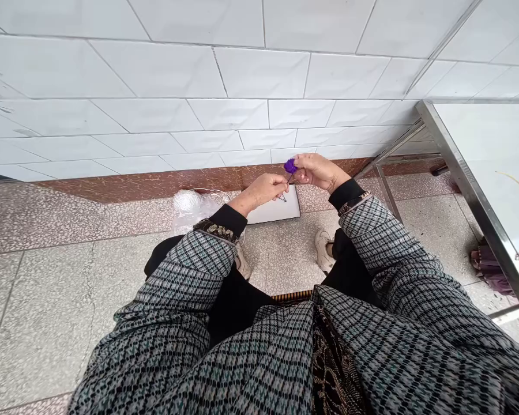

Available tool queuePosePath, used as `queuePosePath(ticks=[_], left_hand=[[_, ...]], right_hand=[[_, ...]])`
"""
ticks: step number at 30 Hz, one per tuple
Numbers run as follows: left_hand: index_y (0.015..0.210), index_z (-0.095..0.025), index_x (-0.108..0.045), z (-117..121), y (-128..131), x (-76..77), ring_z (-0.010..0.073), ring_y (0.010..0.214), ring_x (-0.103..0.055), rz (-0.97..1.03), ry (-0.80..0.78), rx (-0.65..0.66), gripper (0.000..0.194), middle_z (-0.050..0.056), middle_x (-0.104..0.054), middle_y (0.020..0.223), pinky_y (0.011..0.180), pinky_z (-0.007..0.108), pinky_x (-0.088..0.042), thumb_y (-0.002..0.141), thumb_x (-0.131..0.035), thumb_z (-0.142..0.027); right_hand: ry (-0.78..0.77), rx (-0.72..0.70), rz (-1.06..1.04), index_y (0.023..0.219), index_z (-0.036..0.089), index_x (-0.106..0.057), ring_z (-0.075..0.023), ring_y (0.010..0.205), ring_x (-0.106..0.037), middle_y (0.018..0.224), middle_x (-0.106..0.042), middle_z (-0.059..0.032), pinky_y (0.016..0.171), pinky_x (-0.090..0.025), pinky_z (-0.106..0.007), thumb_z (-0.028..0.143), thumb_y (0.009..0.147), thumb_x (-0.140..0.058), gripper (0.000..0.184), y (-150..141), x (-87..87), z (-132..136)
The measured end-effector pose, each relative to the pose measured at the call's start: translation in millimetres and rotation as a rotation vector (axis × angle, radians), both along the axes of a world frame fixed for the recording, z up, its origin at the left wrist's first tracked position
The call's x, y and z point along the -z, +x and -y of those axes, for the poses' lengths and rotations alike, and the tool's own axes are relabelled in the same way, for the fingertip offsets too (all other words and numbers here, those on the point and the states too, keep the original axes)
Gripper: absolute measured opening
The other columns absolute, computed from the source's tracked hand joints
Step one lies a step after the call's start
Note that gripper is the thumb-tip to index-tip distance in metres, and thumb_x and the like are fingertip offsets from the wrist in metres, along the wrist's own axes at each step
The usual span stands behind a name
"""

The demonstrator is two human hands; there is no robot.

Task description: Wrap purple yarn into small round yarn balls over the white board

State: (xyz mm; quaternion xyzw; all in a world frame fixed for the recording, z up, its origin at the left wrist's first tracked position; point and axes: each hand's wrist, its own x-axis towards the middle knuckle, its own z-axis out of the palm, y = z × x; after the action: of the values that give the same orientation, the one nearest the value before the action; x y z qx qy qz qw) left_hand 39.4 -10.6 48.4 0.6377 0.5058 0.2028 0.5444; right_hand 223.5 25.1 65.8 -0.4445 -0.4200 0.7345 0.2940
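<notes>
A small purple tuft (pixel 290 166) is held up before the tiled wall (pixel 242 75). The right hand (pixel 318 170) has its grip pinched on it; the left hand (pixel 262 191) appears closed on the thin stem (pixel 289 179) below. Shaping or fastening the tuft seems the step in hand, and calls for light, steady fingertips. Beneath lie a shallow white box (pixel 274 213) and white yarn (pixel 187 202). The wall limits forward reach; a metal-edged surface (pixel 497 144) bounds the right, while the left is roomier.
</notes>
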Motion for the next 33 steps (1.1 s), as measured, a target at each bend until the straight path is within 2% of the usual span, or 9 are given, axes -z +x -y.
queuePosePath(ticks=[4, 9, 13, 15, 18, 21, 24, 29, 33], left_hand=[[0.059, -0.017, -0.058, -4, -3, 0.1, 0.0087, 0.049, -0.046, -0.048, 0.025, -0.06, 0.034, -0.004, -0.051, 0.051, 0.056, 0.024, -0.037, 0.089, -0.059, 0.0], [0.059, -0.017, -0.059, -4, -4, -2.6, 0.0084, 0.049, -0.045, -0.051, 0.054, -0.09, 0.033, -0.004, -0.05, 0.049, 0.056, 0.024, -0.035, 0.086, -0.055, 0.002], [0.063, -0.016, -0.062, -1, -3, -4.7, 0.0081, 0.048, -0.043, -0.015, 0.083, -0.083, 0.029, -0.005, -0.05, 0.05, 0.056, 0.023, -0.034, 0.086, -0.055, 0.001], [0.066, -0.016, -0.063, 0, -2, -5.2, 0.0085, 0.048, -0.045, 0.019, 0.092, -0.058, 0.028, -0.005, -0.05, 0.05, 0.057, 0.023, -0.036, 0.086, -0.054, 0.0], [0.065, -0.017, -0.062, 2, -1, -5.0, 0.009, 0.049, -0.047, 0.021, 0.06, -0.008, 0.03, -0.005, -0.05, 0.05, 0.057, 0.023, -0.037, 0.088, -0.053, 0.0], [0.065, -0.017, -0.062, 1, -1, -4.1, 0.0092, 0.05, -0.047, -0.015, 0.021, 0.018, 0.031, -0.004, -0.051, 0.051, 0.056, 0.023, -0.036, 0.089, -0.053, 0.0], [0.066, -0.016, -0.064, -2, -2, -3.2, 0.0094, 0.051, -0.049, -0.055, 0.01, 0.039, 0.029, -0.004, -0.054, 0.054, 0.057, 0.023, -0.037, 0.088, -0.055, 0.0], [0.065, -0.017, -0.064, -10, -7, 1.6, 0.0095, 0.051, -0.05, -0.111, 0.052, -0.064, 0.025, -0.004, -0.056, 0.055, 0.058, 0.024, -0.038, 0.086, -0.059, -0.004], [0.065, -0.017, -0.066, -13, -10, 6.9, 0.0091, 0.05, -0.049, -0.071, 0.116, -0.123, 0.024, -0.003, -0.058, 0.056, 0.058, 0.024, -0.039, 0.086, -0.058, -0.006]], right_hand=[[0.005, -0.236, 0.135, 0.083, 0.013, -0.067, -0.0069, 0.048, -0.051, 0.055, -0.06, 0.0027, 0.046, -0.04, -0.015, 0.002, 0.091, -0.068, 0.015, 8, 3.0, 1], [0.119, -0.305, 0.463, 0.066, 0.013, -0.067, -0.0075, 0.046, -0.05, 0.05, -0.058, 0.0021, 0.045, -0.042, -0.017, -0.007, 0.083, -0.068, 0.027, -1, 11.4, 6], [0.186, -0.013, 0.574, 0.06, 0.017, -0.055, -0.0083, 0.042, -0.045, 0.045, -0.052, 0.0023, 0.043, -0.038, -0.019, -0.005, 0.091, -0.062, 0.039, -13, 15.5, 6], [0.148, 0.164, 0.46, 0.064, 0.018, -0.052, -0.0077, 0.043, -0.043, 0.046, -0.05, 0.0035, 0.044, -0.036, -0.018, -0.001, 0.097, -0.058, 0.039, -16, 14.1, 4], [0.055, 0.228, 0.123, 0.071, 0.018, -0.049, -0.0055, 0.048, -0.04, 0.055, -0.05, 0.0045, 0.046, -0.033, -0.015, 0.002, 0.103, -0.051, 0.036, -14, 9.0, 0], [0.036, 0.144, -0.092, 0.077, 0.018, -0.049, -0.0041, 0.05, -0.039, 0.064, -0.05, 0.0052, 0.046, -0.03, -0.014, 0.002, 0.101, -0.051, 0.029, -6, 5.1, -1], [0.071, -0.035, -0.128, 0.091, 0.018, -0.055, -0.0055, 0.05, -0.04, 0.065, -0.05, 0.0068, 0.047, -0.032, -0.015, 0.003, 0.096, -0.058, 0.016, 3, 3.7, -1], [0.113, -0.268, 0.099, 0.092, 0.015, -0.062, -0.0065, 0.046, -0.041, 0.057, -0.053, 0.0061, 0.045, -0.033, -0.016, -0.002, 0.092, -0.056, 0.019, 10, 0.9, 3], [0.119, -0.335, 0.31, 0.084, 0.015, -0.068, -0.0072, 0.046, -0.046, 0.056, -0.058, 0.0036, 0.045, -0.039, -0.017, -0.003, 0.089, -0.066, 0.019, 5, 4.0, 7]])
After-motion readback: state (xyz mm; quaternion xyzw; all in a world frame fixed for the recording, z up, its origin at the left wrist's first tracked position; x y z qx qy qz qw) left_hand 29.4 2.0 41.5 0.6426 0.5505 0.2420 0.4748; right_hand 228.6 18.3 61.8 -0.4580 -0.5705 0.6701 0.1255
